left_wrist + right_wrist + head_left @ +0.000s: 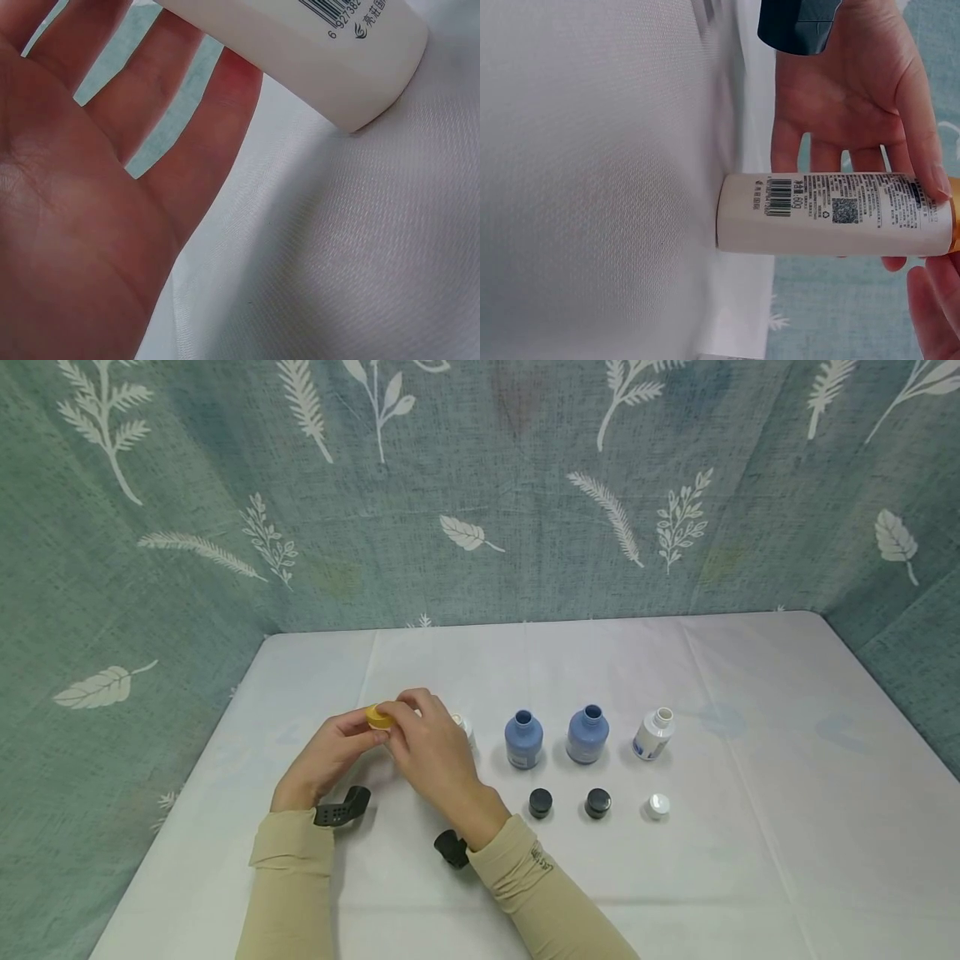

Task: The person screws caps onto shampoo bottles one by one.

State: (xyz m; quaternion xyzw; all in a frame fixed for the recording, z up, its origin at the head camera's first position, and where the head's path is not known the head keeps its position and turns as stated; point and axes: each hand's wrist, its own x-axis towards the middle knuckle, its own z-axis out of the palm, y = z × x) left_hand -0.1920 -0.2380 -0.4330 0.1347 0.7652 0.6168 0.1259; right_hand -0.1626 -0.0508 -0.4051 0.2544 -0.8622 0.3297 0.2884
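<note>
Left hand [324, 760], gripping a tall white bottle [817, 236]; right hand [438, 756], pinching its yellow cap [378, 717] (still on). Already uncapped: two blue bottles [523, 743], one small white bottle [652, 737].

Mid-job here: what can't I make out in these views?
- Head: most of the cream bottle's body, hidden by the left hand and right hand.
- Head: part of the white bottle behind the right hand.
- Head: the label text on the left blue bottle, too small.
- Left wrist: the cream bottle's upper end, cut off by the top edge.
- Right wrist: the yellow cap's end, cut off by the right edge.
</note>
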